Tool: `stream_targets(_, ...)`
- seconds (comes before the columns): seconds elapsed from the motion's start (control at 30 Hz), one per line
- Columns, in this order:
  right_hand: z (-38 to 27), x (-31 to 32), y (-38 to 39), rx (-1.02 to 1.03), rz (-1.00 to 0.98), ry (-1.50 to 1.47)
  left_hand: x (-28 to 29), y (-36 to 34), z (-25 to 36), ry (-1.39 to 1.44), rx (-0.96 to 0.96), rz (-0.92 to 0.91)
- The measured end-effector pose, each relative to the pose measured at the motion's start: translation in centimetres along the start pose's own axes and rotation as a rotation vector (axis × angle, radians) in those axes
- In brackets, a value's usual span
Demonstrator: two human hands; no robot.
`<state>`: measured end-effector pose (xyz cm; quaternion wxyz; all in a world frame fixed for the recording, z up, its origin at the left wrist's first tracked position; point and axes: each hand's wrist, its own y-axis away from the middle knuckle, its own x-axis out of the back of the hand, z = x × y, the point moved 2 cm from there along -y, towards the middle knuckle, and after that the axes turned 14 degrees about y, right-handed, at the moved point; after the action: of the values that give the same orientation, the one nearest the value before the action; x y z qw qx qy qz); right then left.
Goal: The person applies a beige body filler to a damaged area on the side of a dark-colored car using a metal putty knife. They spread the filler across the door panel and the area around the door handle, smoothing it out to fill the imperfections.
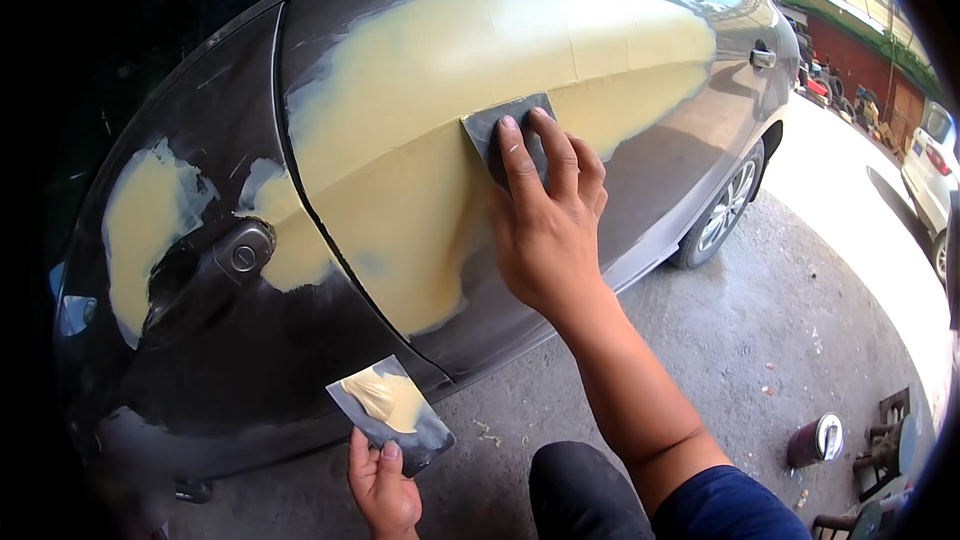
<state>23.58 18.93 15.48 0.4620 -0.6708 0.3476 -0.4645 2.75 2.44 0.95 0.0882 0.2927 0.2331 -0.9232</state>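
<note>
My right hand [550, 190] grips a dark flat spreader [482, 132], fingers pressed on its face. Its edge rests against a car door [560, 305] coated with a broad patch of yellow body filler [400, 80]. Lower down, my left hand [385, 485] pinches a second flat plate [430, 432] by its bottom corner. A creamy lump of filler [372, 395] sits on that plate, smeared toward one side. On the front door, more filler [140, 230] surrounds the dark door handle recess [243, 252].
A rear wheel [728, 205] stands beyond the panel. On the concrete floor [720, 340] are a round tin [815, 440] and a small dark stool [888, 450] at the lower right. A white vehicle [932, 165] is parked outside at the far right, near piled clutter [865, 110].
</note>
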Motion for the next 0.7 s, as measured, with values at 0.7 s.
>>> stream_targets(0.7,-0.9,1.6,0.2,0.053,0.004,0.034,0.6,-0.1,0.0,-0.005,0.011,0.003)
